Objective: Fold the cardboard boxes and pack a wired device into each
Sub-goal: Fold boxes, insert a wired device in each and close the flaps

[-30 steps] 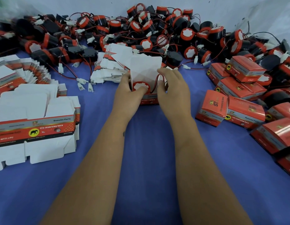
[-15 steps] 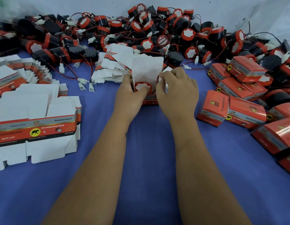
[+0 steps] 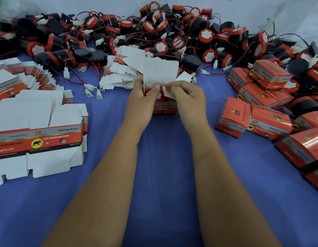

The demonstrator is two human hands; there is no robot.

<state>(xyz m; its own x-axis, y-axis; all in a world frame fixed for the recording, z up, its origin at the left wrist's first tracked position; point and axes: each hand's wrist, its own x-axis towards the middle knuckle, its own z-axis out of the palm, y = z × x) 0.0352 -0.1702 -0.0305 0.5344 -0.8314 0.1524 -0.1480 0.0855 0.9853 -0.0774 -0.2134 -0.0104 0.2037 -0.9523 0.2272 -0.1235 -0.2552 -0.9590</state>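
A small red cardboard box stands on the blue cloth at the centre, its white lid flap upright. A red-and-black wired device sits inside it, mostly hidden by my fingers. My left hand grips the box's left side, thumb over the device. My right hand grips the right side and pinches a small white side flap inward over the opening.
A big heap of wired devices fills the back. Flat unfolded boxes lie stacked at the left and behind the box. Several closed red boxes are piled at the right.
My right hand's fingers have curled and pulled the small side flap in over the device. The red wire that showed at the opening is now out of sight.
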